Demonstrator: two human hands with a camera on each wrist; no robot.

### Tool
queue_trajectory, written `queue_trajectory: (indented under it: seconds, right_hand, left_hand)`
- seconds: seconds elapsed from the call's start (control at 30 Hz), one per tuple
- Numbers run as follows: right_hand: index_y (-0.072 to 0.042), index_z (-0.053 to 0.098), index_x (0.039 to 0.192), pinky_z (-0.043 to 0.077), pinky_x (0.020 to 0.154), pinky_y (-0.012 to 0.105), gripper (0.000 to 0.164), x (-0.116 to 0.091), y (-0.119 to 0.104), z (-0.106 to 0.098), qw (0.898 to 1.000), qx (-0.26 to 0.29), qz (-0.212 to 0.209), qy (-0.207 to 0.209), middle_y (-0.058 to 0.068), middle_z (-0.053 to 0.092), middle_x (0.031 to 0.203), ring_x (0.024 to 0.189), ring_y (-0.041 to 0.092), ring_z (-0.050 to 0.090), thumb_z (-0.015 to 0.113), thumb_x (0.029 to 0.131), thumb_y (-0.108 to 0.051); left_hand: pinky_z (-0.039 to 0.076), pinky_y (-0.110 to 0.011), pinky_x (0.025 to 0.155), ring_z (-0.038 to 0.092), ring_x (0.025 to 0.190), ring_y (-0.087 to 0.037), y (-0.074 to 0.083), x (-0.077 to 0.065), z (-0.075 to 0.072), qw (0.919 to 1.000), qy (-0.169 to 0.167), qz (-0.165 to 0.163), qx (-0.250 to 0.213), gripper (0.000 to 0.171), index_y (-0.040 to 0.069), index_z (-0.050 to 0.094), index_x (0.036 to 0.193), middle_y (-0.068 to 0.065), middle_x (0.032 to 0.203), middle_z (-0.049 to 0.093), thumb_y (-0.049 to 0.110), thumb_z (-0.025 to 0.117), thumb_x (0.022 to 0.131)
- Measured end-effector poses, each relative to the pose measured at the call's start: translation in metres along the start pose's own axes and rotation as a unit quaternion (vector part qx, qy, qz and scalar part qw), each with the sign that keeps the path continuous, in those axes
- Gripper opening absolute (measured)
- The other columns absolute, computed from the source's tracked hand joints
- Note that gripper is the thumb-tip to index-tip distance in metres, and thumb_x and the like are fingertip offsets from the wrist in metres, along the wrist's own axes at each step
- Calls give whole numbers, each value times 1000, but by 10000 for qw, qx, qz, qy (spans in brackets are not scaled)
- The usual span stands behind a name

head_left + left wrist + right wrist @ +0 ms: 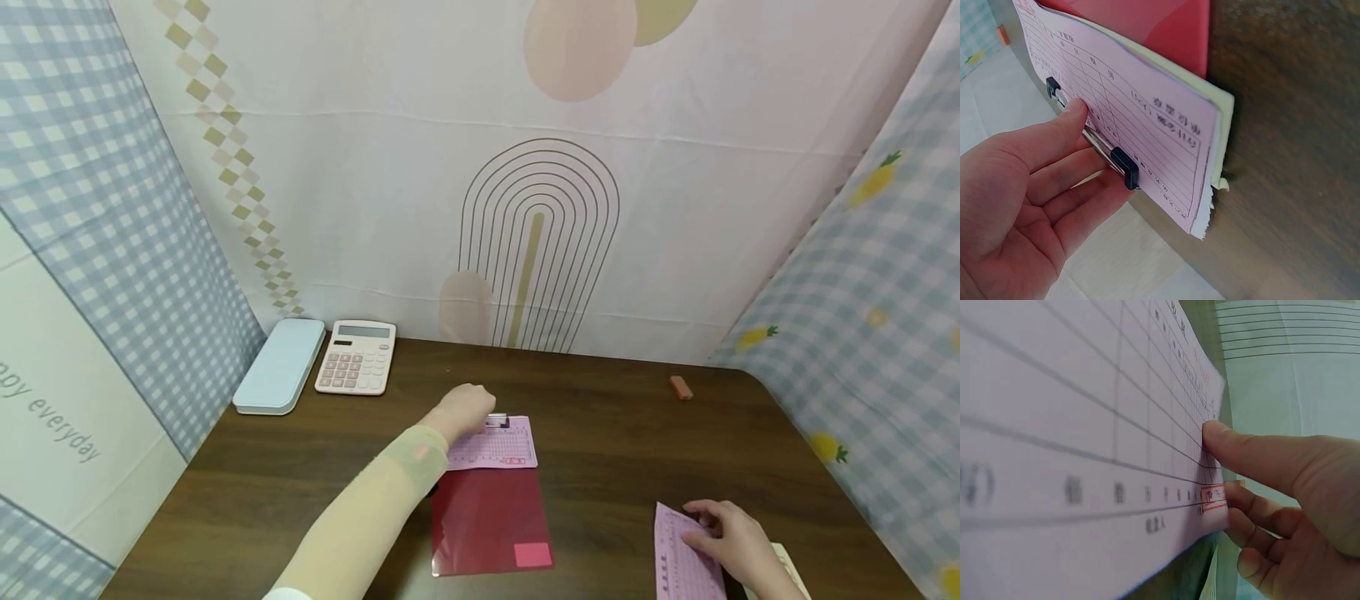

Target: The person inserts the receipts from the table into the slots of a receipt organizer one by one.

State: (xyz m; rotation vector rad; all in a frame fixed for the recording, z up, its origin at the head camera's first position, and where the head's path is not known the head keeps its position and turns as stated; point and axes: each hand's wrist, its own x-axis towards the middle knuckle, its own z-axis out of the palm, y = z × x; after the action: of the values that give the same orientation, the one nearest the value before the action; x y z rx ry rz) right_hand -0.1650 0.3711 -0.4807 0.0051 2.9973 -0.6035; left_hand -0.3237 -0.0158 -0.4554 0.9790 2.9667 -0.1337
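Note:
A red see-through clipboard (487,517) lies at the middle of the table, with pink printed form sheets (498,450) at its far end. My left hand (461,410) reaches across to that end. In the left wrist view its thumb presses by the metal clip (1099,139) with black ends, and the other fingers curl behind it. Pale yellow and white layers show under the pink top sheet. At the near right, my right hand (731,537) pinches a loose pink form slip (678,554) between thumb and fingers. The right wrist view shows this slip (1079,437) tilted up, its red stamp near the fingers.
A light blue case (281,367) and a white calculator (357,358) lie at the back left of the table (592,433). Toward the back right is a small orange block (681,387). A cream-coloured paper (789,565) peeks out by the right wrist. Fabric hangs behind and at both sides.

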Motion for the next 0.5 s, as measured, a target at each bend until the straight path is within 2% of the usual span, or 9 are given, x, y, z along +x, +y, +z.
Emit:
queue_trajectory:
  seconds: [0.13, 0.3, 0.4, 0.5]
  right_hand:
    - [-11, 68, 99, 36, 62, 28, 32, 1, -1, 0, 9999, -22, 119, -15, -3, 50, 78, 68, 8, 42, 79, 74, -29]
    - [-15, 67, 81, 40, 64, 29, 16, 0, -2, 1, 9998, -91, 142, 134, -3, 52, 78, 70, 9, 45, 78, 74, -25]
    - [-14, 67, 80, 42, 65, 33, 15, -1, -3, 0, 9997, -6, 213, 118, -2, 58, 78, 72, 13, 48, 77, 76, -24]
    - [-13, 67, 82, 42, 64, 30, 16, -2, -4, -2, 9993, 161, 333, 77, -3, 60, 76, 69, 11, 48, 76, 77, -25]
  left_hand:
    - [53, -30, 75, 65, 75, -16, 0, 0, -1, 10000, -16, -2, 7, 5, 15, 69, 77, 1, 79, 69, 11, 70, 80]
    - [53, -30, 74, 64, 73, -15, 0, 0, -1, 10000, -10, -20, 13, 6, 15, 69, 76, 1, 79, 69, 9, 70, 80]
    - [53, -31, 73, 64, 73, -16, 0, 0, 0, 10000, -5, -12, 44, 6, 15, 69, 76, 1, 79, 70, 9, 69, 80]
    - [54, -31, 73, 65, 74, -16, 0, 0, 1, 10000, -10, -9, 75, 6, 15, 70, 77, 0, 80, 70, 10, 69, 80]
